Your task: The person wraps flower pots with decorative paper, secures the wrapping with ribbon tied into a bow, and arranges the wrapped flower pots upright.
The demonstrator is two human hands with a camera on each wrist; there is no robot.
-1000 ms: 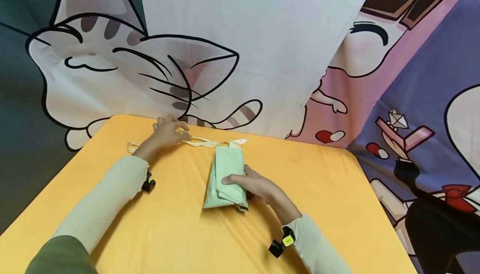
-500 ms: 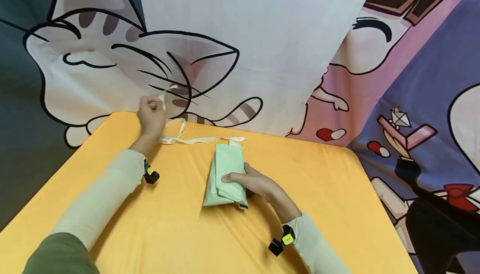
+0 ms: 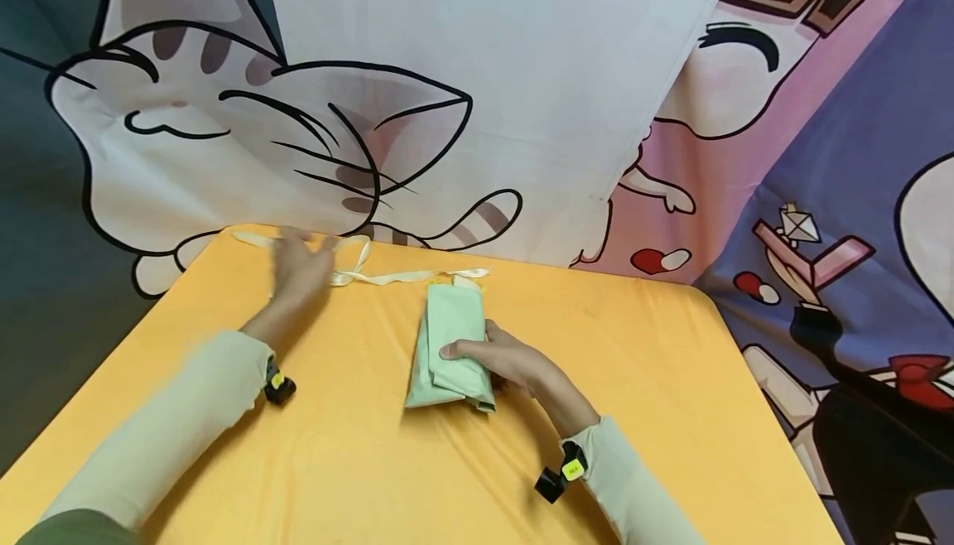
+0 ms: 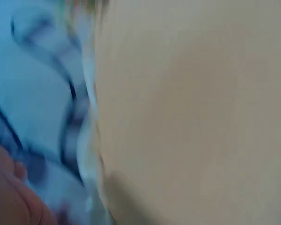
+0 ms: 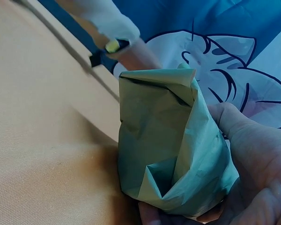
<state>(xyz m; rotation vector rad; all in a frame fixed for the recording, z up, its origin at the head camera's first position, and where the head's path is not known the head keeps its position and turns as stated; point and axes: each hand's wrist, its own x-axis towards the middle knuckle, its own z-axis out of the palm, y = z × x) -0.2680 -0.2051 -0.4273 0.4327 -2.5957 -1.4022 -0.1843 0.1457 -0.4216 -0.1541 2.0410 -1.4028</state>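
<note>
A folded pale green paper bag [image 3: 455, 338] lies near the middle of the table in the head view. My right hand [image 3: 514, 363] grips its right side, thumb on top and fingers underneath. In the right wrist view the bag [image 5: 154, 136] shows its folded, creased end, with the right hand [image 5: 262, 164] around it. A cream ribbon [image 3: 402, 277] trails left from the bag's far end along the table's back edge. Over the ribbon's left part is my left hand [image 3: 298, 272], motion-blurred, its fingers apparently loose. The left wrist view is mostly blur, with part of the left hand [image 4: 14, 192] at lower left.
A yellow cloth covers the table [image 3: 358, 446]. Its back edge meets a hanging sheet [image 3: 477, 114] printed with a cartoon cat. More printed cloth [image 3: 782, 280] hangs on the right. Each wrist wears a small black camera, such as the right one [image 3: 559, 479].
My left hand drew the ribbon left and lifted it off the table, then came down and back toward me. The ribbon now stretches farther left. The right hand and bag have stayed put.
</note>
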